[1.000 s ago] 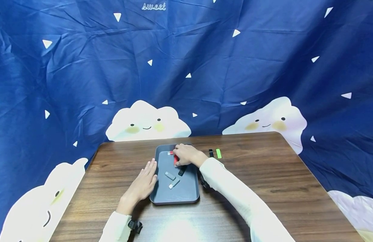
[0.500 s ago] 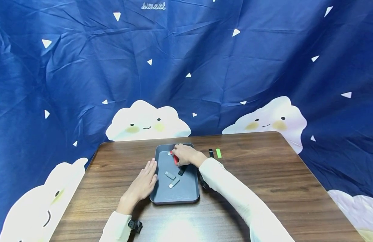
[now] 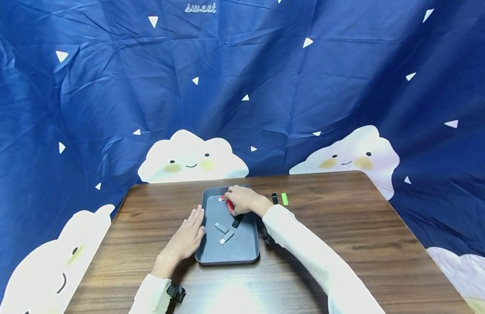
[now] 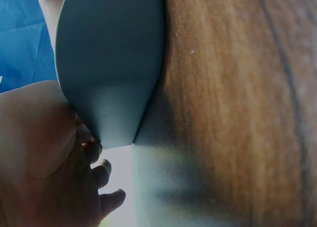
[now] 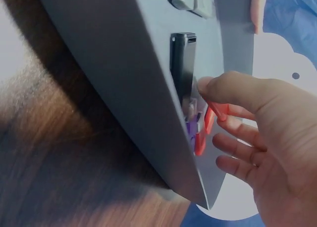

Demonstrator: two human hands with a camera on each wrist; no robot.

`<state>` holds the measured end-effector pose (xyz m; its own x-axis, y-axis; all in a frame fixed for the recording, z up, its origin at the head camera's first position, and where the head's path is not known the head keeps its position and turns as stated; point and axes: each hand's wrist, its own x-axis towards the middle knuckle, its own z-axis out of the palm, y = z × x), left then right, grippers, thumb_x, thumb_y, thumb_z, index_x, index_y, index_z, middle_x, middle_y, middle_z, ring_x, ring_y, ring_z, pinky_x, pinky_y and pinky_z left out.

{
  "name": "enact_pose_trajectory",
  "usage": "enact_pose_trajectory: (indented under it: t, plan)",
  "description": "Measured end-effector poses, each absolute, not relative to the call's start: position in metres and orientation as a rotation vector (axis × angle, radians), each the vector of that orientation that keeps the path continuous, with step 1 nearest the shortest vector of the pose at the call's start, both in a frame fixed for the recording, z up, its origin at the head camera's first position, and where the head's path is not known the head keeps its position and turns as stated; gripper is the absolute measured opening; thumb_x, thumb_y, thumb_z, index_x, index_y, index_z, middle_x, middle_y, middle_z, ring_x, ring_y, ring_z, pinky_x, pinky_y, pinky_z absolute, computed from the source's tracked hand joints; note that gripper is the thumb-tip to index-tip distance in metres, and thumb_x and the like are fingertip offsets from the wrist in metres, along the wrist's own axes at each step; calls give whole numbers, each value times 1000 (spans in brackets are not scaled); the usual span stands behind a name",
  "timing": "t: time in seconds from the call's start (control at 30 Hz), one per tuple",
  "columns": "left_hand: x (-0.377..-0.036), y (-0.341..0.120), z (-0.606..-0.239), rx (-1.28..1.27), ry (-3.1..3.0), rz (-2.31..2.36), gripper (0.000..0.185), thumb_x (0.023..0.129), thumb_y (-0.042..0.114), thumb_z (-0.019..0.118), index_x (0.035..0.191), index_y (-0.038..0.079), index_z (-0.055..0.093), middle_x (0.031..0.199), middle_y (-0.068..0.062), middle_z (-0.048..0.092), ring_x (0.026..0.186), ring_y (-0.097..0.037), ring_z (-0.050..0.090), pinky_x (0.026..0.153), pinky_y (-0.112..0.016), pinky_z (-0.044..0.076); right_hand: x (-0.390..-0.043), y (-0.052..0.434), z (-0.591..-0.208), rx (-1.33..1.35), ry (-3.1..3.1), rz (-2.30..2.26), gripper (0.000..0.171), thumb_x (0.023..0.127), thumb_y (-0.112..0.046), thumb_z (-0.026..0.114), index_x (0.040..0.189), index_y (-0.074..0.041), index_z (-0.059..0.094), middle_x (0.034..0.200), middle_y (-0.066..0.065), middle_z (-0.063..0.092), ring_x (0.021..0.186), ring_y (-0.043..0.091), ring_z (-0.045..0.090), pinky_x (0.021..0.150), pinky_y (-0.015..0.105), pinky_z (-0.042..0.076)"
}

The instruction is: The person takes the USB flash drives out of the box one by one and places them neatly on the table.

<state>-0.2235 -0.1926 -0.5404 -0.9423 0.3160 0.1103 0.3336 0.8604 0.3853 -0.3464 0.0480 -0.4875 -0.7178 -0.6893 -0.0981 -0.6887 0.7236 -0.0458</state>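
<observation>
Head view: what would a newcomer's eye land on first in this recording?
Most striking is the grey tray at the middle of the wooden table, with the right hand pinching a red USB stick at its far end. The left hand rests flat against the tray's left rim. A bright green stick lies on the table to the tray's right.

I seem to be working in a makeshift recording corner in a home rather than a shop or lab. A creased navy bedsheet backdrop printed with smiling clouds and the word "sweet" hangs behind and around a dark wood-grain surface. No walls or furniture show past the cloth.
</observation>
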Motion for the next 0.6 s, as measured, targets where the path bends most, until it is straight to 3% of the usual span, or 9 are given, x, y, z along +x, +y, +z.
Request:
enact_pose_trajectory:
  t: [0.6]
  plan:
    - [-221, -190, -533, -493, -3028, -587, 59, 114, 21, 42, 165, -6, 29, 176, -22, 23, 163, -43, 24, 130, -65, 27, -338, 61, -476, -1248, 2849, -30, 53, 90, -34, 84, 137, -15, 69, 129, 4, 65, 109, 19, 58, 91, 34, 55]
